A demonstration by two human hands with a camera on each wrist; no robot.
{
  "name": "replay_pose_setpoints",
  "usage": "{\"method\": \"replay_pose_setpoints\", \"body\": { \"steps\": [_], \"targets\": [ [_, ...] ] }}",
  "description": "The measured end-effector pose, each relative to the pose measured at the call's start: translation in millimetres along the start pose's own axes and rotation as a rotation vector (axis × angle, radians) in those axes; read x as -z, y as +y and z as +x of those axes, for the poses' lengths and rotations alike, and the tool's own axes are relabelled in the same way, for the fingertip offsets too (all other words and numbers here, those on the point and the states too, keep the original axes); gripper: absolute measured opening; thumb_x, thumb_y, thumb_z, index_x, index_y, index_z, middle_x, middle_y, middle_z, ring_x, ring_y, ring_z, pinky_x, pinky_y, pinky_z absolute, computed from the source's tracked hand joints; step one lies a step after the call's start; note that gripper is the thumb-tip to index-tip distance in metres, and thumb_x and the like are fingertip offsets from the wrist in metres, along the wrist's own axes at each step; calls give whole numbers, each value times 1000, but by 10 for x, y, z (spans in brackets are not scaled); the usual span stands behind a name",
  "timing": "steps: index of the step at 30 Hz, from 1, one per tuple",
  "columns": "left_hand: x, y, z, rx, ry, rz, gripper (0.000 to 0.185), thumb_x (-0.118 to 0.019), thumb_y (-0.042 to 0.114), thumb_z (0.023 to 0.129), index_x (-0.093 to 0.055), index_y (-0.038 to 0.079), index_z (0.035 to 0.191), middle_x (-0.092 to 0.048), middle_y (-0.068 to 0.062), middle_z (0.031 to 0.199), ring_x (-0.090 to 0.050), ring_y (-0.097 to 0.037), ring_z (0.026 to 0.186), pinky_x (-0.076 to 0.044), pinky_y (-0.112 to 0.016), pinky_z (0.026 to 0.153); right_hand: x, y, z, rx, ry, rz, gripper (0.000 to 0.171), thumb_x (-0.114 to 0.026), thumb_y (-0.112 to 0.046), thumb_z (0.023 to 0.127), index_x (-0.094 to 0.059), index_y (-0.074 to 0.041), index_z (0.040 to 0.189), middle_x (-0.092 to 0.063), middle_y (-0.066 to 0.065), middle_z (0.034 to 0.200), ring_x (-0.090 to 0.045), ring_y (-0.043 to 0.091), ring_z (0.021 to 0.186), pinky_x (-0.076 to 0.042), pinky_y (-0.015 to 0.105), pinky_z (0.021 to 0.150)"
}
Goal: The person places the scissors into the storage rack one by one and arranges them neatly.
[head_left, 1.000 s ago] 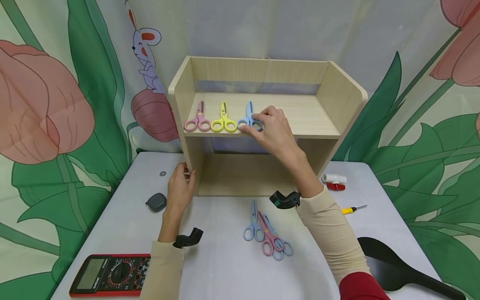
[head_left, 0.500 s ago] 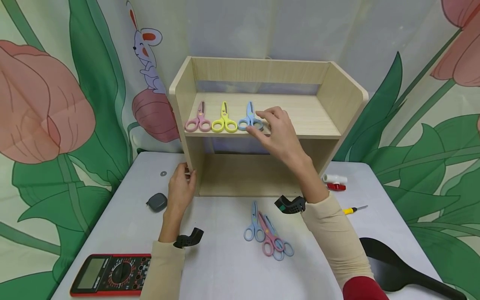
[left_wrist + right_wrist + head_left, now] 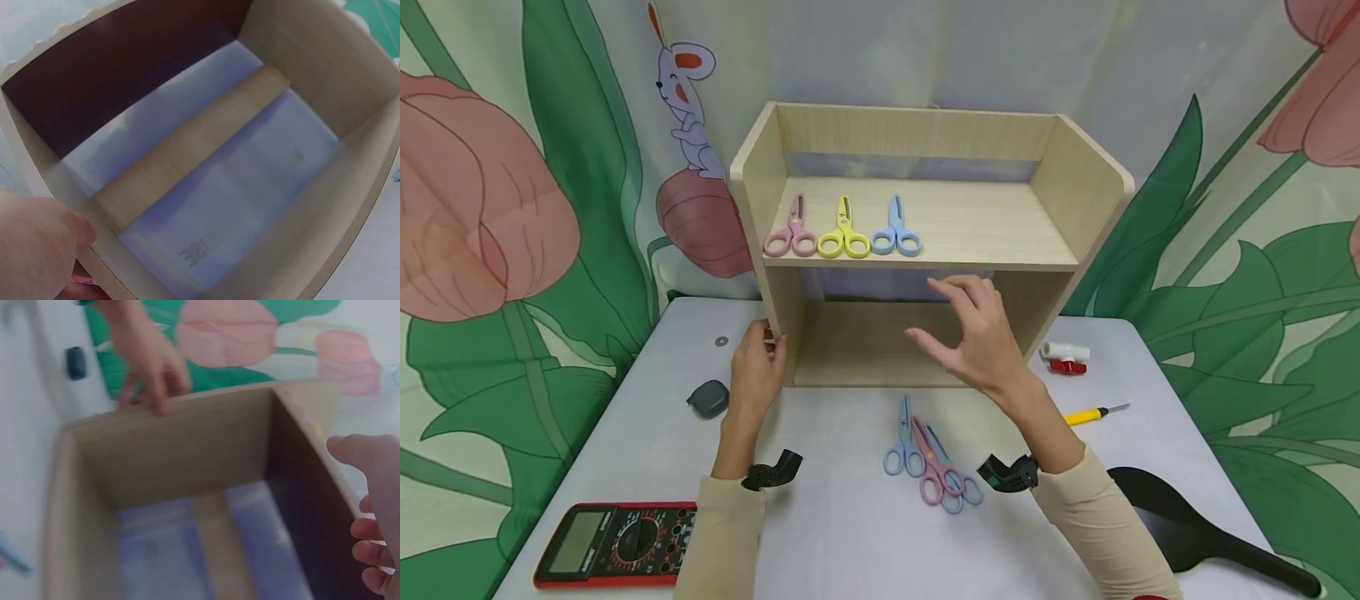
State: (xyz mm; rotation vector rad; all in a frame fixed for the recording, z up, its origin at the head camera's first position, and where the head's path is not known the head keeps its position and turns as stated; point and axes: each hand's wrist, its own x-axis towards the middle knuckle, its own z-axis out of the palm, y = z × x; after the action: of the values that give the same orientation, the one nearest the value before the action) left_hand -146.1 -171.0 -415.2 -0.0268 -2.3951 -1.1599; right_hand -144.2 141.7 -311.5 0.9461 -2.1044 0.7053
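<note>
A two-tier wooden shelf [image 3: 925, 265] stands on the table. Pink scissors [image 3: 791, 229], yellow scissors [image 3: 844, 229] and light blue scissors [image 3: 896, 229] lie in a row on its upper board, blades toward the back. My left hand [image 3: 756, 367] grips the shelf's left side panel by its front edge, thumb at the edge in the left wrist view. In front of the lower compartment hovers my right hand [image 3: 981, 337], thumb and fingers spread, holding nothing. Between my forearms, blue scissors [image 3: 904, 446] lie beside overlapping pink scissors [image 3: 936, 467] and another blue pair [image 3: 958, 483].
Left on the table are a multimeter [image 3: 617, 543], a dark tape measure [image 3: 709, 400] and a small washer [image 3: 722, 341]. On the right lie a white pipe fitting with a red handle [image 3: 1066, 357], a yellow screwdriver [image 3: 1086, 415] and a black spatula [image 3: 1187, 525].
My right hand has let go of the light blue scissors on the upper board and drawn down and back from the shelf. The left hand stays at the side panel.
</note>
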Motion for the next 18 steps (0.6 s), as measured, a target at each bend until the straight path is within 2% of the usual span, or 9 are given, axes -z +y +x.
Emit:
{"method": "replay_pose_setpoints", "body": {
  "steps": [4, 9, 14, 18],
  "targets": [
    [4, 5, 8, 3, -4, 6, 33, -59, 14, 100, -52, -7, 125, -64, -26, 113, -70, -39, 97, -62, -49, 81, -63, -19, -328, -42, -103, -20, 71, -80, -46, 80, -61, 0, 130, -60, 18, 120, -53, 33, 107, -43, 44, 85],
    [-4, 2, 21, 7, 2, 8, 33, -60, 14, 100, -52, -7, 124, -64, -26, 112, -70, -39, 96, -62, -49, 82, -136, -82, -727, -120, -217, -51, 78, -85, -43, 73, -58, -3, 135, -59, 14, 124, -54, 29, 112, -47, 45, 88],
    [-6, 6, 8, 14, -11, 13, 33, -59, 14, 100, -52, -6, 125, -63, -26, 113, -70, -39, 97, -62, -49, 82, -198, -153, -1149, -171, -264, -74, 77, -82, -49, 75, -59, -4, 133, -61, 11, 123, -55, 26, 114, -49, 44, 93],
    [1, 3, -9, 14, -12, 9, 33, -59, 15, 101, -52, -6, 125, -64, -25, 113, -70, -38, 97, -62, -49, 82, -259, -206, -1481, -205, -279, -85, 77, -80, -56, 75, -61, -5, 130, -61, 6, 119, -56, 22, 111, -48, 39, 89]
  ]
}}
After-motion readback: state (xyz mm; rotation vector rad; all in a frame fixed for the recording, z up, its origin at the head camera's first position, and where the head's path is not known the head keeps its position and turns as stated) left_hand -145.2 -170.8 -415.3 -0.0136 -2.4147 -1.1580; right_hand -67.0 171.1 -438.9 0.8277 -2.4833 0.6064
